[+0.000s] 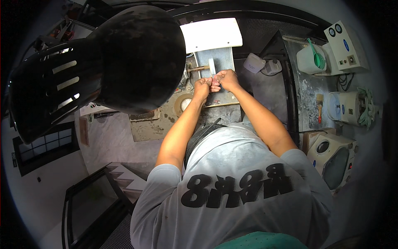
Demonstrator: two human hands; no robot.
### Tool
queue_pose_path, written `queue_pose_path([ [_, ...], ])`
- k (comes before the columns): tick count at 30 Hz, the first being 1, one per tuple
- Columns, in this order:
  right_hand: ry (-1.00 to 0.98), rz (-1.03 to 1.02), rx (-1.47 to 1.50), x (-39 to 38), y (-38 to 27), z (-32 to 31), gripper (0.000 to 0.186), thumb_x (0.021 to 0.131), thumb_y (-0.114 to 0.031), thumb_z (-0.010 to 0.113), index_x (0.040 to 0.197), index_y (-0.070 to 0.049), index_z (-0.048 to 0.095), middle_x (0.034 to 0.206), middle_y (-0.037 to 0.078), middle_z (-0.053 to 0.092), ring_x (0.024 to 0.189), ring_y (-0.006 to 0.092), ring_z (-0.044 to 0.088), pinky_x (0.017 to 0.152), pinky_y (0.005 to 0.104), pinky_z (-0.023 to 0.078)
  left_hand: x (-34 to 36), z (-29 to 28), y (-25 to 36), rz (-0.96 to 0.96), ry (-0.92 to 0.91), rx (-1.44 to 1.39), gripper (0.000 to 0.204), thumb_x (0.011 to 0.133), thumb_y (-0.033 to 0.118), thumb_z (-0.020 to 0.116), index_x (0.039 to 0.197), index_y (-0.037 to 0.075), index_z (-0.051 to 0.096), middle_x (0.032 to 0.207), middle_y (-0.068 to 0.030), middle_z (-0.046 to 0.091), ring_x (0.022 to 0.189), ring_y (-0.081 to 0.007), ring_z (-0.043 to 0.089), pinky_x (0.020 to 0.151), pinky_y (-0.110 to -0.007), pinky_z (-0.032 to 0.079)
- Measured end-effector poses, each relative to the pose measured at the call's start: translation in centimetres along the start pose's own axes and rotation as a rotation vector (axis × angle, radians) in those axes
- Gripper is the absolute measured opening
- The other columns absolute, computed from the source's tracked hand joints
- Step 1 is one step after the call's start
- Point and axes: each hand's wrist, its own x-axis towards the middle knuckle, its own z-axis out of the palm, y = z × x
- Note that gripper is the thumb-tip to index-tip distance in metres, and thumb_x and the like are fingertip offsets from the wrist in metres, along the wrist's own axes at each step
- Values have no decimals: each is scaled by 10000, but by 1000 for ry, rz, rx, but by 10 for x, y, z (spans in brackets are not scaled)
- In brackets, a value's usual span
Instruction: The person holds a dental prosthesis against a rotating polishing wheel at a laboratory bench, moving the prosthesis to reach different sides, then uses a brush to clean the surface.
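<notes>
My left hand (202,88) and my right hand (228,79) meet over a metal tray (222,98), their fingers closed on a small pinkish piece (214,78) whose details are hard to make out. The piece is just below a pale round wheel (211,65) mounted on a brass-coloured spindle (200,68); whether it touches the wheel is unclear. A white panel (209,31) tops the tray. A round dish (182,104) sits left of my left hand.
A large black lamp hood (137,58) fills the upper left. At right are plastic jugs (254,63), a tub with a green scoop (311,59), a gauge box (346,45), a brush (320,108) and a cabinet with a window (331,162). A stained worktop (151,126) extends leftward.
</notes>
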Motion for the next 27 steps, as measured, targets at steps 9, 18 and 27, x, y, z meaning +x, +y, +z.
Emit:
queue_pose_path([
  [9,-19,10,14,-2,-7,-5,143,784,-163,666,791,-22,681,677,77,664,592,120,609,574,273,475,-1,1,0,-29,-9,-24,282,949,152,422,879,-90,549,794,-184,631,614,-234,635,572,-318,558],
  [18,-49,35,-18,-1,-11,-4,150,782,-167,663,813,-21,678,716,82,671,626,138,623,612,282,482,-1,-3,-2,-1,12,9,231,939,122,435,891,-86,524,801,-185,632,614,-224,636,564,-309,557],
  [27,-65,23,-4,-2,-5,-1,162,801,-163,648,837,-7,674,730,83,673,644,133,622,623,282,481,8,-8,-7,227,57,243,33,892,-11,478,903,-37,495,798,-135,624,616,-164,613,547,-261,526],
])
